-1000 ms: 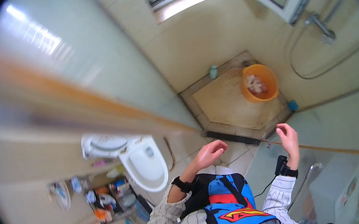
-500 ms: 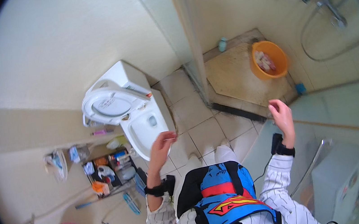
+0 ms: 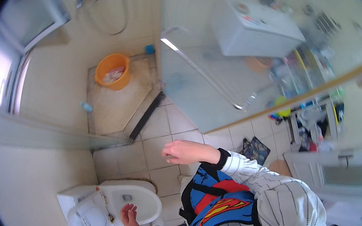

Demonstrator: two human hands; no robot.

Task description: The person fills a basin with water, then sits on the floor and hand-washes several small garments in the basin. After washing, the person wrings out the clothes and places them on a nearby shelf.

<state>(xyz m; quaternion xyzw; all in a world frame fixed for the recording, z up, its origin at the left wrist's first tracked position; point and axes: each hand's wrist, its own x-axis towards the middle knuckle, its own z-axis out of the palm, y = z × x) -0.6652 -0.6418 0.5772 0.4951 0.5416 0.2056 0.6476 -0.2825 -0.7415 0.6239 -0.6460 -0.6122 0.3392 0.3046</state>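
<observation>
My left hand (image 3: 129, 215) is held over the near rim of the white toilet bowl (image 3: 147, 204), its fingers loosely bent and apart, with nothing in them. Left of it is the raised toilet lid (image 3: 90, 220). In front of my body, above the tiled floor (image 3: 160, 150), my right hand (image 3: 184, 151) hangs in the air. Its fingers curl loosely downward, and I see nothing held in them. Both wrists wear black bands. Farther off, an orange bucket (image 3: 123, 77) with pale and pink cloth inside stands on the raised shower floor (image 3: 124, 100).
A glass panel (image 3: 198, 106) with a metal bar handle (image 3: 198, 69) spans the right. Behind it appears a white washing machine (image 3: 259, 29). A black sill (image 3: 146, 116) edges the shower. A white door (image 3: 344, 173) and a dark patterned bag (image 3: 255, 150) lie at right.
The view has turned right, so the toilet and orange bucket now appear farther left. My right hand has come across in front of my body. My left hand remains near the toilet.
</observation>
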